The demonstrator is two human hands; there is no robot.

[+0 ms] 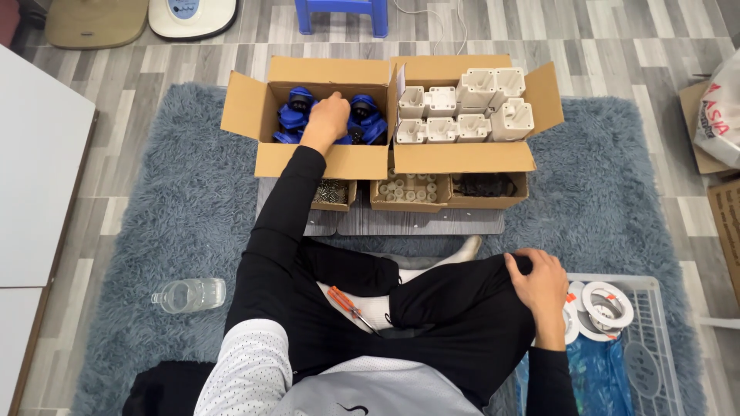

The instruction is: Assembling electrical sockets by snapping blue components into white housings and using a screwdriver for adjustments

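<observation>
Reaching forward, the left hand (327,117) dips into an open brown cardboard box (312,115) and rests on a heap of glossy blue plastic parts (368,119); whether its fingers have closed on one cannot be told, nor which way any part's long axis runs. Just right of that box, a second open carton (470,115) holds white plastic blocks (462,112) standing upright. Nearer the person than the box, small trays of hardware (408,189) sit on a grey board. Nearer still, an orange-handled screwdriver (351,308) lies on the lap. Far right of the box, the right hand (539,289) rests flat and unclenched on the knee beside white rings (605,304).
</observation>
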